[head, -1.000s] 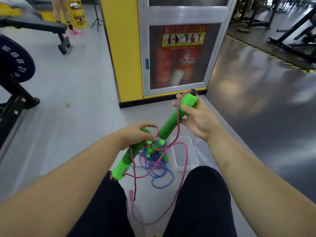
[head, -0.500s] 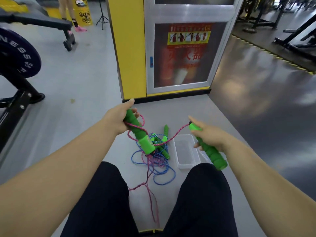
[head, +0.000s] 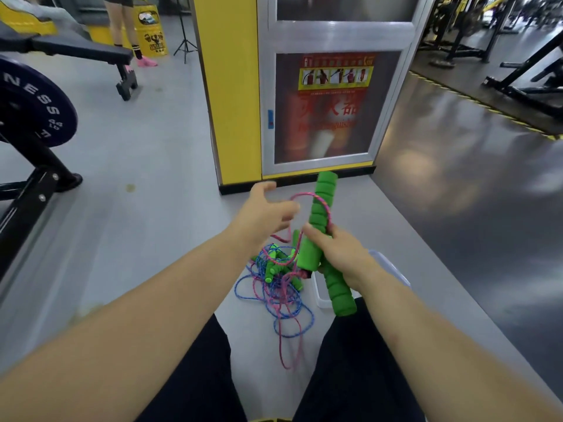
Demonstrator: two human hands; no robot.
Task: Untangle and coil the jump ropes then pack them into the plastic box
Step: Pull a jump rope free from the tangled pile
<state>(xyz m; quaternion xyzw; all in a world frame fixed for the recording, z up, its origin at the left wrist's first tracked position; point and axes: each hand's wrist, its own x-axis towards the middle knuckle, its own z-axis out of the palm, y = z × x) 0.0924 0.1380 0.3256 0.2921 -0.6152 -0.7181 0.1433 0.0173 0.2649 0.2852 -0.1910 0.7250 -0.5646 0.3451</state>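
My right hand [head: 341, 254] grips two green foam handles [head: 320, 220] of the pink jump rope together, one pointing up and one down toward my knee. A loop of pink rope [head: 307, 197] arcs from the upper handle to my left hand [head: 265, 214], whose blurred fingers are at the rope. On the floor between my legs lies a tangle of blue rope [head: 274, 303] and pink rope with smaller green handles [head: 271, 269]. The clear plastic box [head: 320, 295] sits on the floor under my right hand, mostly hidden.
A yellow pillar with a fire-extinguisher cabinet [head: 323, 111] stands just ahead. A weight plate on a black rack [head: 33, 111] is at the left, a bench [head: 82, 53] behind it, and a person's legs [head: 122, 25] far back. The box lid [head: 393, 269] lies beside my right forearm.
Both green handles have come together in my right hand. My left hand has let go of its handle and now reaches up at the pink rope loop.
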